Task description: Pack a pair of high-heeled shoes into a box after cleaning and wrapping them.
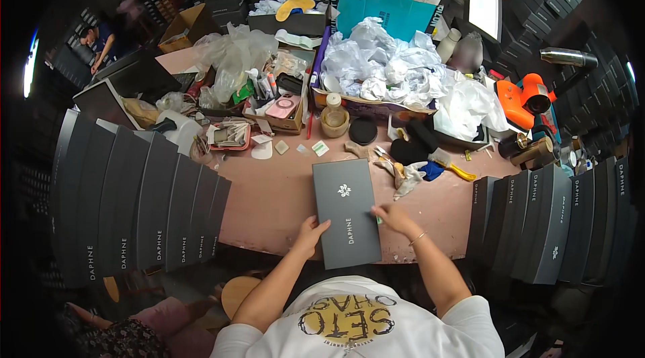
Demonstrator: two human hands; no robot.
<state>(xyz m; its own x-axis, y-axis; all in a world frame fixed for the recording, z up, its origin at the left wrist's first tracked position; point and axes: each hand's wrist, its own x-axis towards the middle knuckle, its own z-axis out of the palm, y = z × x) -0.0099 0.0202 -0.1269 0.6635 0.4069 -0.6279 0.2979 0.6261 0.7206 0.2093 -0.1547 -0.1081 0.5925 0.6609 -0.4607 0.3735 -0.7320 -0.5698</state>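
Note:
A dark grey shoe box with a pale flower mark lies lid up at the table's front edge. Around its left side my left hand is closed, thumb on the edge, the other fingers mostly hidden. My right hand is closed at the right edge, fingers curled against the side. A small green-and-white bit shows by those fingertips; I cannot tell what it is. Beyond the box lie a yellow-handled brush, rags and a black round pad.
Stacked grey shoe boxes line the left side, and more shoe boxes the right. A carton of crumpled white paper stands at the back, near an orange heat gun. Another person is at the far left.

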